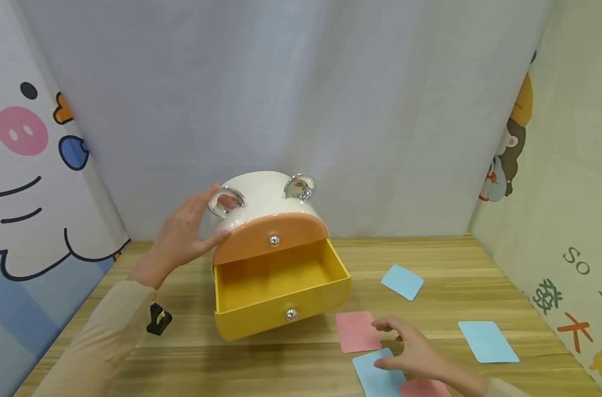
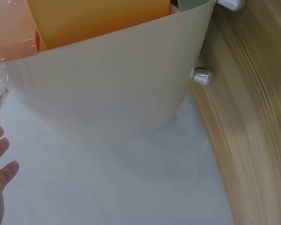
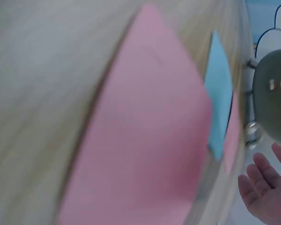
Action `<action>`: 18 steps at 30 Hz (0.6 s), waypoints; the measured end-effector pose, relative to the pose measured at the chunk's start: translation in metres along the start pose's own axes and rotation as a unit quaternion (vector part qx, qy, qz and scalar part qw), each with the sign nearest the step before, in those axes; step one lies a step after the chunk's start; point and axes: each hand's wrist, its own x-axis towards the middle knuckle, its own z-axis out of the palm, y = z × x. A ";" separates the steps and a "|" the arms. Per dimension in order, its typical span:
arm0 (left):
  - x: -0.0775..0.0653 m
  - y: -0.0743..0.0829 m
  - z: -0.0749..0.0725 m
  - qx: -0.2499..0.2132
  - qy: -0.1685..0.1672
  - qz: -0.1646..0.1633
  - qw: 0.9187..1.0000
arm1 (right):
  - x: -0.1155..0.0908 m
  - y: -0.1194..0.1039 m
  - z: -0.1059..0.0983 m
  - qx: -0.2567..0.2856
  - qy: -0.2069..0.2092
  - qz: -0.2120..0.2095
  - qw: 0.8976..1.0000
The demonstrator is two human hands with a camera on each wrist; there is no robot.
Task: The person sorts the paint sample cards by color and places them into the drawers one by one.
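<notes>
A small drawer cabinet (image 1: pixel 261 190) with a glossy white body and silver ears stands on the table, its orange upper drawer (image 1: pixel 248 237) closed. Its yellow lower drawer (image 1: pixel 256 321) is pulled out, and nothing shows inside. At the cabinet's left side is my left hand (image 1: pixel 181 230), fingers extended by the left ear and thumb at the orange front's edge. My right hand (image 1: pixel 414 352) hovers, loosely bent and holding nothing, over a blue card (image 1: pixel 372 372) and beside a pink card (image 1: pixel 355 333). Another pink card (image 1: pixel 425 389) lies partly beneath that hand.
Two more blue cards lie to the right, one farther back (image 1: pixel 402 282) and one near the right side (image 1: pixel 488 342). A small black object (image 1: pixel 158 320) shows by the left sleeve. A pale curtain (image 1: pixel 380 121) closes off the back.
</notes>
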 end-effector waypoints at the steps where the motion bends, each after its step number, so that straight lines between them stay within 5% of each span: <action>1: 0.000 0.000 0.000 -0.001 0.000 0.000 1.000 | -0.003 0.004 -0.002 -0.007 -0.008 0.001 1.000; 9: 0.000 -0.001 -0.001 0.000 0.000 -0.003 1.000 | -0.016 0.020 0.005 -0.066 -0.050 -0.064 0.995; 18: 0.000 0.001 0.000 0.003 -0.002 -0.004 1.000 | -0.018 0.021 0.010 -0.167 -0.033 -0.159 0.973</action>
